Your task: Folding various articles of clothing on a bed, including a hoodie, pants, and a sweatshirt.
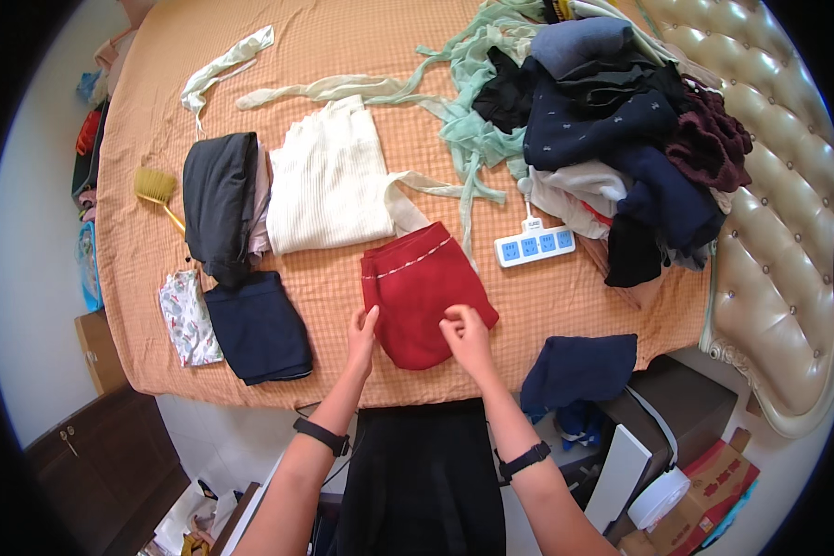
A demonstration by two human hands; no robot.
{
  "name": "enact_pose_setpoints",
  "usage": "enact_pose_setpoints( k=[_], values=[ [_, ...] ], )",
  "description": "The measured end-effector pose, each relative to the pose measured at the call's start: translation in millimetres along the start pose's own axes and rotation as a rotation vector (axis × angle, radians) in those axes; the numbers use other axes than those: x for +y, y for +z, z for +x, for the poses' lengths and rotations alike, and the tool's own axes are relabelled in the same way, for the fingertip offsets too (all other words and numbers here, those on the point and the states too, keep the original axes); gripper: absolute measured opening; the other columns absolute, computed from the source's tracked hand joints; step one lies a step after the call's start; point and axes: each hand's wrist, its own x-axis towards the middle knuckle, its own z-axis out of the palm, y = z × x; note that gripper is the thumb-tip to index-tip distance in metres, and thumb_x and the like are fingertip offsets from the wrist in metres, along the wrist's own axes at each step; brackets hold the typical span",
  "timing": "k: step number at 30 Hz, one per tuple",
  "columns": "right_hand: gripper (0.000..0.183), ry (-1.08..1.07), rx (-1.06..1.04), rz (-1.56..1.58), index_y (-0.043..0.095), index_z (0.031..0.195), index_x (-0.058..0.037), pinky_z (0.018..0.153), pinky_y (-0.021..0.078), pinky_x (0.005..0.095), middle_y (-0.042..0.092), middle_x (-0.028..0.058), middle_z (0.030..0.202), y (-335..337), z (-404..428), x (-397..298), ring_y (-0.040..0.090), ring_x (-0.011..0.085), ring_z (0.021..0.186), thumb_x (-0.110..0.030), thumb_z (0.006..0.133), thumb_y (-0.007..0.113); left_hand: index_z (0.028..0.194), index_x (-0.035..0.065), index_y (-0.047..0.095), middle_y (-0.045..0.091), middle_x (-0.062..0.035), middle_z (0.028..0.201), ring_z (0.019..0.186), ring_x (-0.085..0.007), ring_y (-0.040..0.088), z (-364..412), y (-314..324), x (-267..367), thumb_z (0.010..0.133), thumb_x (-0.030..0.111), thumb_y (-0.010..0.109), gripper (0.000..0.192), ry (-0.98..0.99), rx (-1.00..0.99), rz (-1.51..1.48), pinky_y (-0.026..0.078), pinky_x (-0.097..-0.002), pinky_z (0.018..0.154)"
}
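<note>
A folded red garment (420,299) with a pale speckled line near its top lies on the bed in front of me. My left hand (363,340) is beside its left edge, thumb and fingers apart, with no cloth seen between them. Over the garment's lower right part is my right hand (467,337), its fingers curled; whether they pinch the fabric is hidden. Just beyond the red garment lies a folded white ribbed garment (330,181). To the left are a folded navy garment (260,330), a printed white cloth (189,316) and a dark grey folded garment (220,201).
A heap of clothes (598,118) fills the far right, near the tufted headboard (771,208). A power strip (535,245) lies before it. Sheer green fabric (486,139) trails across the checked bedsheet (382,42). A bed brush (156,187) lies left; navy cloth (580,368) sits by the near edge.
</note>
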Motion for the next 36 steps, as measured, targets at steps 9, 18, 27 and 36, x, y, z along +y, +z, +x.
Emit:
enact_pose_setpoints(
  k=[9,18,27,36],
  values=[
    [0.062,0.173,0.222,-0.326,0.051,0.109,0.0003,0.085,0.0413,0.0394,0.055,0.0212,0.107,-33,66,76,0.052,0.0344,0.098,-0.041,0.068,0.071,0.105,-0.0007,0.055,0.061,-0.0094,0.099,0.089,-0.0164,0.058,-2,39,47,0.081,0.024,0.063,0.035,0.077,-0.106,-0.071,0.045,-0.0284,0.079],
    [0.055,0.372,-0.403,0.121,0.054,0.113,0.0022,0.085,0.0433,0.0303,0.059,0.0145,0.109,-35,33,59,0.057,0.0205,0.098,-0.036,0.075,0.066,0.115,0.0020,0.049,0.056,-0.0081,0.111,0.099,-0.0156,0.053,4,-8,13,0.086,0.026,0.057,0.039,0.053,-0.216,-0.310,0.041,-0.0288,0.087],
    [0.051,0.336,-0.327,0.160,0.050,0.117,0.0040,0.086,0.0426,0.0290,0.058,0.0156,0.110,-29,35,67,0.056,0.0209,0.098,-0.034,0.084,0.058,0.124,0.0021,0.043,0.051,-0.0112,0.120,0.109,-0.0203,0.050,13,-8,26,0.091,0.040,0.044,0.051,0.013,-0.027,-0.244,0.039,-0.0328,0.094],
    [0.057,0.684,-0.437,0.382,0.043,0.124,0.0040,0.091,0.0403,0.0310,0.051,0.0176,0.119,-42,22,13,0.052,0.0226,0.107,-0.030,0.083,0.061,0.124,-0.0015,0.041,0.052,-0.0108,0.118,0.107,-0.0192,0.050,-13,-13,28,0.079,0.019,0.065,0.055,-0.029,-0.405,-0.091,0.040,-0.0308,0.092]
  ],
)
